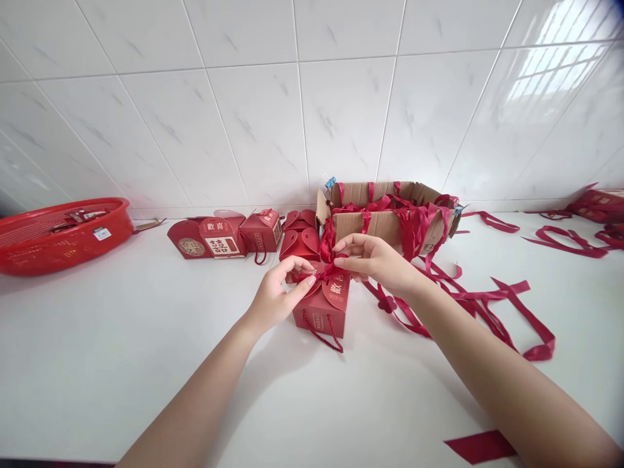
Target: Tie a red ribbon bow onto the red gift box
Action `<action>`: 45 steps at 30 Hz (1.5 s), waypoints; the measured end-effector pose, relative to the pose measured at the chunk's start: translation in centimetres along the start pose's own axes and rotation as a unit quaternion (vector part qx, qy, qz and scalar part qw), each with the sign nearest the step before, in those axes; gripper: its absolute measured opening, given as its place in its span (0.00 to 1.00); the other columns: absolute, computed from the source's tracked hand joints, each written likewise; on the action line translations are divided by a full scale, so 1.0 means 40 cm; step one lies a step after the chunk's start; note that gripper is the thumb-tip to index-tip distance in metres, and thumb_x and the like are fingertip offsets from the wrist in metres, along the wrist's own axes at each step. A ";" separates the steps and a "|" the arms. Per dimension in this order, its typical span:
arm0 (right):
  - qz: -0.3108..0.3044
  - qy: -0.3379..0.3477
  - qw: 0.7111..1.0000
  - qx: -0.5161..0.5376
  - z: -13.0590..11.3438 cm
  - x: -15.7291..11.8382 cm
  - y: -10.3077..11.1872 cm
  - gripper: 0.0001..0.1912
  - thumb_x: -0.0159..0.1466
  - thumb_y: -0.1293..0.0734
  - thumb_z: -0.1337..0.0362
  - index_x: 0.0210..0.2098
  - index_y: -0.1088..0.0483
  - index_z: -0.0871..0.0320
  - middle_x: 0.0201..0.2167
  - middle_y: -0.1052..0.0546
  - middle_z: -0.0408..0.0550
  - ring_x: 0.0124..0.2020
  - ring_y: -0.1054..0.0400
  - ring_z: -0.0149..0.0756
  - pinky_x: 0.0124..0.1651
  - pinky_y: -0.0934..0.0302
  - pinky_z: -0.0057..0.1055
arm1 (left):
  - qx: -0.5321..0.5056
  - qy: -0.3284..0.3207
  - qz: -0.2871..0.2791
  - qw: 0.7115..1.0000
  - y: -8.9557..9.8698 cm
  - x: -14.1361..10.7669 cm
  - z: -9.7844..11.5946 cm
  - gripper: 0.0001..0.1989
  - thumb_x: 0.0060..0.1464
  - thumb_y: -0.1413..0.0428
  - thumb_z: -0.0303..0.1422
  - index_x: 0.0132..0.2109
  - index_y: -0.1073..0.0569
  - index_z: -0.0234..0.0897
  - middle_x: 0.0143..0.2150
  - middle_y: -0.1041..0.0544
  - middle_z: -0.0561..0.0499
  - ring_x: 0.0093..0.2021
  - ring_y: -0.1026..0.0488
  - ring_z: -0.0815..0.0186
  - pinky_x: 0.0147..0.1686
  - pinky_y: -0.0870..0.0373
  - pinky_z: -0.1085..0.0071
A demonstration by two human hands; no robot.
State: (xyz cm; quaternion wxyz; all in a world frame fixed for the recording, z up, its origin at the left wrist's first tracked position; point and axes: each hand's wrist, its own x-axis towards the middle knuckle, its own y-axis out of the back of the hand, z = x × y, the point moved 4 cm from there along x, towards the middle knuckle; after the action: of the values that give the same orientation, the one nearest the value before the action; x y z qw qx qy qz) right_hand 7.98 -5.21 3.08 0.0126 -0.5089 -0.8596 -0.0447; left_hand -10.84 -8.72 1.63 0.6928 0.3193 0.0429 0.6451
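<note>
A red gift box (pixel 319 318) with gold characters and a twisted cord handle (pixel 327 343) stands upright in front of me. On its closed petal-flap top lies a dark red ribbon (pixel 333 270). My left hand (pixel 283 290) pinches the ribbon at the left side of the top. With thumb and fingertips, my right hand (pixel 373 263) grips the ribbon on the right, a little above the lid. The knot or loop between the fingers is partly hidden. Just behind sits another red box (pixel 299 244) with a folded flap top.
Behind my right hand is a cardboard box (pixel 380 224) draped with ribbons, blue clips on its corners. Loose ribbons (pixel 487 305) lie to the right. More red boxes (pixel 207 237) and a red plastic basket (pixel 112 227) stand left, against a tiled wall (pixel 253 130).
</note>
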 end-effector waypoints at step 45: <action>-0.080 -0.069 0.978 -0.180 0.023 0.004 0.042 0.19 0.60 0.34 0.46 0.34 0.34 0.56 0.22 0.28 0.42 0.18 0.57 0.23 0.20 0.64 0.26 | 0.060 -0.037 0.017 0.997 0.038 0.014 -0.037 0.19 0.56 0.46 0.39 0.21 0.36 0.37 0.26 0.38 0.54 0.28 0.39 0.68 0.34 0.39 0.69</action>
State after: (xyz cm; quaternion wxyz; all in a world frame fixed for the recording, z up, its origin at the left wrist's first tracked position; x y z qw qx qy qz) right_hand 9.39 -4.18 2.27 -0.1427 -0.4344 -0.8740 -0.1646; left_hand -12.75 -7.68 1.41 0.6627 0.3845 0.0500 0.6407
